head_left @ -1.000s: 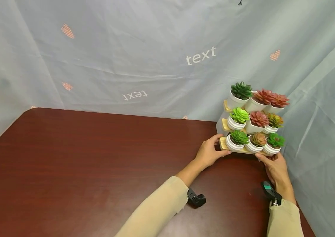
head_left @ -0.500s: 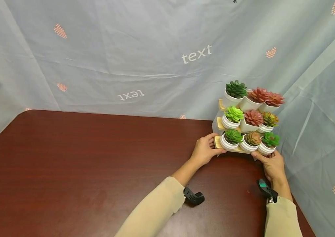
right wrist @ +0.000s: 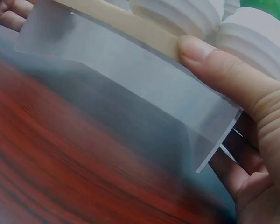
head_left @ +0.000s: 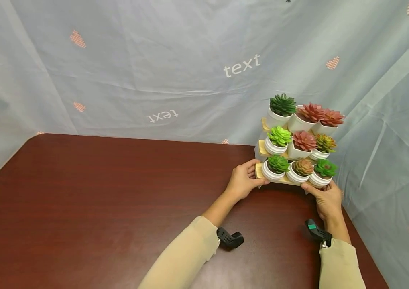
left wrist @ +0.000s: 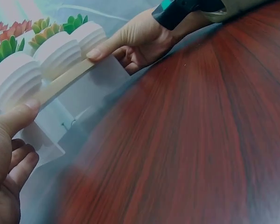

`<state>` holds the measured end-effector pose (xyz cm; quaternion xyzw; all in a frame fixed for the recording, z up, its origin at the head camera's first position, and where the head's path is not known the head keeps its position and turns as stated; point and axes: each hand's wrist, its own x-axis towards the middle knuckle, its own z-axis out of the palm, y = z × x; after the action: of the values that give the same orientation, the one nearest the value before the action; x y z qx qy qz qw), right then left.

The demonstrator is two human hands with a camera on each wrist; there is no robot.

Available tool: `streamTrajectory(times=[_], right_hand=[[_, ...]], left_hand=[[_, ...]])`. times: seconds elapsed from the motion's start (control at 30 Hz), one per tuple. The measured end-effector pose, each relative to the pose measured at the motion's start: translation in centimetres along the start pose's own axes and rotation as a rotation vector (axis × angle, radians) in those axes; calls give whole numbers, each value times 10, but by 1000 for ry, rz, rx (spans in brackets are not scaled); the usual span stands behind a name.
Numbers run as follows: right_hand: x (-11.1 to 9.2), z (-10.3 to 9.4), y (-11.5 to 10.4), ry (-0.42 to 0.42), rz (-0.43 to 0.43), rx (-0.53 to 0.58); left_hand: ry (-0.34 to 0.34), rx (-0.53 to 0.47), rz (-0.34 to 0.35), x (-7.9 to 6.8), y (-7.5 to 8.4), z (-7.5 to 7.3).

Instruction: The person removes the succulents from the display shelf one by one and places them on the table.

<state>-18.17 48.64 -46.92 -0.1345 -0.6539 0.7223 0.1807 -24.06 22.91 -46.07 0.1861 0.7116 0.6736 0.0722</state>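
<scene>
A three-tiered plant stand with pale wood shelves is at the table's right end, between both hands. Several white pots with artificial succulents fill its tiers, in greens, dusty reds and orange. My left hand grips the left end of the lowest shelf. On the right end, my right hand holds the same shelf from the front. In the right wrist view, the right thumb presses the wooden shelf edge, and the other fingers reach behind a translucent panel. The stand's back is hidden.
The dark red wood table stretches left from the stand. A grey cloth curtain printed with hearts and "text" hangs behind it and along the right side, close to the right hand. Black wrist devices sit on both wrists.
The plant stand has shifted a little to the left against the curtain, both hands moving along with it and keeping their grip. The head view has also swayed slightly.
</scene>
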Motion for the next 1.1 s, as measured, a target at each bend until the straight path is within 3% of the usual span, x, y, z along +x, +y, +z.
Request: streamTrajectory(times=[0.37,0.7,1.1], right_hand=[[4,-9,-3,33,-27,9],[3,-15,-2,43,-40,-4],[1,-4,6,-12,-49,-19]], left_hand=[[-40,-32,-6,5,5,7],[-46,-82,-20,6,0,12],[-27,-112,-51,1,-2,1]])
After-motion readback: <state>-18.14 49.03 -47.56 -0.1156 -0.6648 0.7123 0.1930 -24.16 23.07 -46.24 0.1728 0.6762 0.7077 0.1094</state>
